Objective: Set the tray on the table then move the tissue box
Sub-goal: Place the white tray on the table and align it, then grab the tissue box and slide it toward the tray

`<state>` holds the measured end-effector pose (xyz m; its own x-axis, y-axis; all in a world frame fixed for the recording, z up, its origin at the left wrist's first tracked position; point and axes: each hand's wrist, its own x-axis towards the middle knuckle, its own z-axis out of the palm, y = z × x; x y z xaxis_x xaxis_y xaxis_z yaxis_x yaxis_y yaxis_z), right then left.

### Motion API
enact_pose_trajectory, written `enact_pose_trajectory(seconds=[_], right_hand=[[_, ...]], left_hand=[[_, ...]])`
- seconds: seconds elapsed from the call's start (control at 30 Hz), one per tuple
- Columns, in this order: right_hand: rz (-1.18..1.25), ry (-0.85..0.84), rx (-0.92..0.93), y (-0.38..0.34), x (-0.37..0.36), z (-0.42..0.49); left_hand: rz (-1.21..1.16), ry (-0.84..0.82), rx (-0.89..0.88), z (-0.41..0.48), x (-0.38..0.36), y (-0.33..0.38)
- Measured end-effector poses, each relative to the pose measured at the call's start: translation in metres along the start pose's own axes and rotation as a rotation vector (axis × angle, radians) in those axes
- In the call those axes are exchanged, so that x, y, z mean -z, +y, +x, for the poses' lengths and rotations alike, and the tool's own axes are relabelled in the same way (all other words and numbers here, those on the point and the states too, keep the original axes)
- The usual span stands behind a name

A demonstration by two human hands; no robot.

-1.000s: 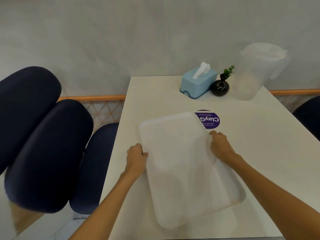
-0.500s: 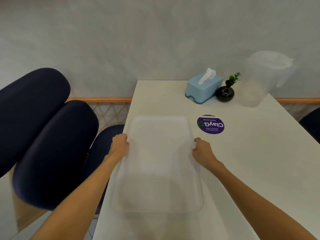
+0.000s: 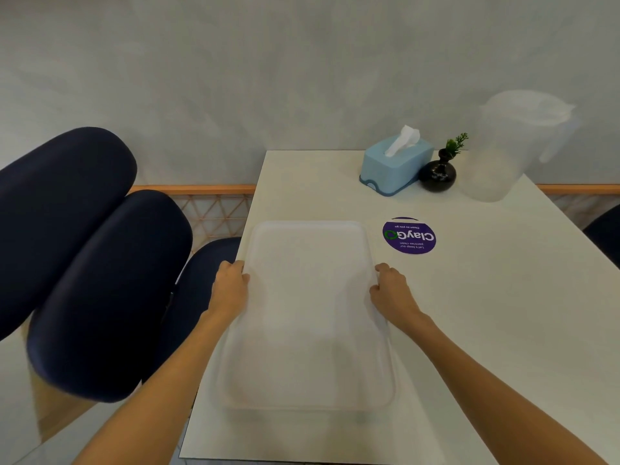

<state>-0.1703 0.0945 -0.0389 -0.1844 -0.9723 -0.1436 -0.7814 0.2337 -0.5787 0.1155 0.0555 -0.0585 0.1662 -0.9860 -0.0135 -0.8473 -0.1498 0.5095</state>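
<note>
A white translucent tray (image 3: 308, 313) lies lengthwise on the left half of the white table (image 3: 486, 313), square to its edges. My left hand (image 3: 229, 288) grips the tray's left rim and my right hand (image 3: 391, 290) grips its right rim, both about a third of the way down from the far end. The light blue tissue box (image 3: 396, 169), with a white tissue sticking out of its top, stands at the far edge of the table near the wall, well beyond both hands.
A small black vase with a green sprig (image 3: 437, 174) touches the tissue box's right side. A clear plastic pitcher (image 3: 513, 146) stands right of it. A round purple sticker (image 3: 409, 236) lies flat beside the tray. Dark blue chairs (image 3: 100, 280) crowd the table's left side.
The tray swung from a skewed angle to straight along the table and shifted left toward the table's left edge. Both hands stayed on its rims throughout.
</note>
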Motion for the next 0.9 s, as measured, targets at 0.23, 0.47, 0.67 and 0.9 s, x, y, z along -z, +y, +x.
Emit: enact_pose_trajectory(seconds=[0.23,0.47,0.67,0.9], right_hand=[[0.232,-0.151,-0.105,0.008,0.018,0.009],[0.312,-0.172,-0.075,0.015,0.054,0.037],[0.233,-0.069,-0.027,0.001,0.097,0.086],[0.28,0.063,0.011,0.001,0.122,0.154]], left_hand=[[-0.182,-0.108,0.058,0.007,0.009,-0.001],[-0.112,-0.003,-0.062,0.01,0.007,0.016],[-0.258,0.012,-0.204,0.037,0.01,0.09],[-0.335,-0.082,-0.234,0.103,-0.014,0.171]])
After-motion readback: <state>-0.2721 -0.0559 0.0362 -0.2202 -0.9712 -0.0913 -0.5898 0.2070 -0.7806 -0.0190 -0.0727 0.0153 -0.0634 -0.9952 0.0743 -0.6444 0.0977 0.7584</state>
